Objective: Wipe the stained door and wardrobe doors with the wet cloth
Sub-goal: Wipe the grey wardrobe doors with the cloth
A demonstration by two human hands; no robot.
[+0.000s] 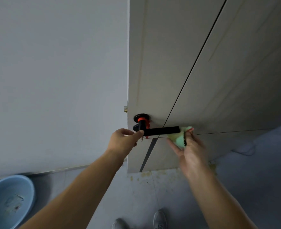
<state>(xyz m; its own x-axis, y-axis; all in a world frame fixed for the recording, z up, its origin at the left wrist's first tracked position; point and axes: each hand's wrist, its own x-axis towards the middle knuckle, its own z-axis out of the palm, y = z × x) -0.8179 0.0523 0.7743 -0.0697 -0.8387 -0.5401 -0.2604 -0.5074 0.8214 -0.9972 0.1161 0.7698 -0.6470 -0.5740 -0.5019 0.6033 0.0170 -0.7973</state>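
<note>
The left hand [123, 141] reaches up to the black lever handle [161, 130] of the beige door [219, 80]. Its grip is closed, thumb and curled forefinger pinching the handle at its left end, just below the round rose with the orange-red band [142, 120]. The right hand [192, 152] holds the pale green cloth [180, 139], which has a dark edge. That grip is clamped on it, the fingers folded over the bunched fabric and the thumb stretched out to the left underneath. The cloth touches the right, free end of the handle and lies close against the door face, near a thin dark groove that runs up the panel. To the left of the door is a plain white wall [53, 80]. On the grey floor [260, 162], near left, stands a blue basin [7, 184] with specks of dirt inside. Yellowish stains [146, 175] mark the floor below the door's bottom edge, and grey shoes [159, 219] show at the near edge.
</note>
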